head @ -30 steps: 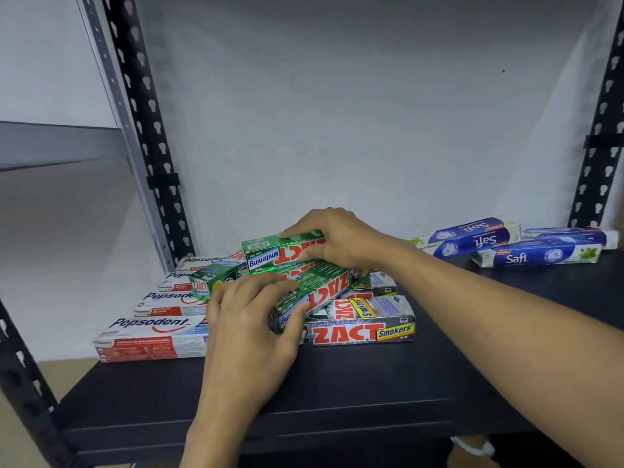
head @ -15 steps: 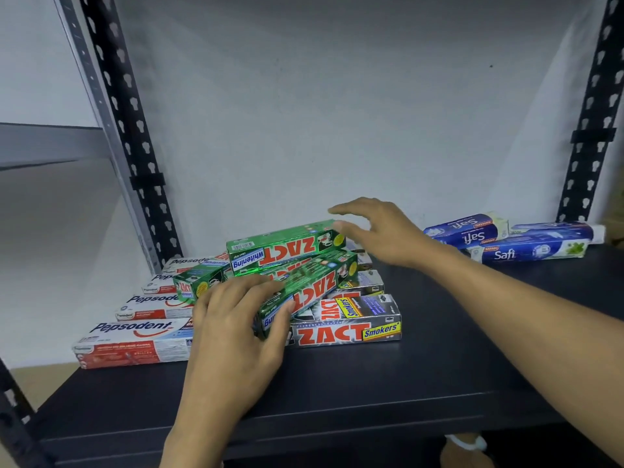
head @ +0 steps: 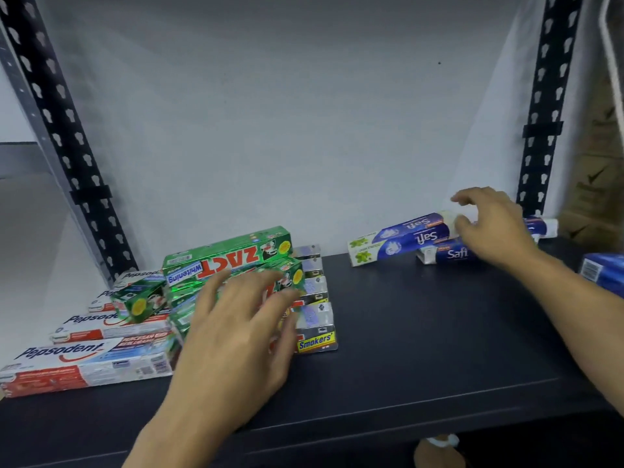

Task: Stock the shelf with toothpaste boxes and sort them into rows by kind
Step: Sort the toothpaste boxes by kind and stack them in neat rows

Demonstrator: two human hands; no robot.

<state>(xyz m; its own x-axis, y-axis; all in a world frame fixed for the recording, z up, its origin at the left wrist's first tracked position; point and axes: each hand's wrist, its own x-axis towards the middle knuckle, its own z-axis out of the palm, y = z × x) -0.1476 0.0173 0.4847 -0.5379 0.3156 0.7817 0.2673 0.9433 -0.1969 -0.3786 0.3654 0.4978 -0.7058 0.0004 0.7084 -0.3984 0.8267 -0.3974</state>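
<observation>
Green Zact Whitening boxes (head: 229,256) are piled on top of silver Zact Smokers boxes (head: 315,320) at the left middle of the black shelf (head: 422,332). My left hand (head: 236,329) lies flat on the front of that pile with its fingers spread, gripping nothing. White and red Pepsodent boxes (head: 84,364) lie in a row at the far left. Blue Safi boxes (head: 401,243) lie at the back right. My right hand (head: 489,228) hovers over the Safi boxes, fingers apart and curved, holding nothing.
Black perforated uprights (head: 543,106) frame the shelf on both sides, with a white wall behind. Another blue box (head: 604,271) pokes in at the right edge. Brown cartons (head: 597,184) stand beyond the right upright.
My right hand let go of the top green Zact box and travelled right to the Safi boxes. My left hand shifted onto the front of the Zact pile. The view has panned right.
</observation>
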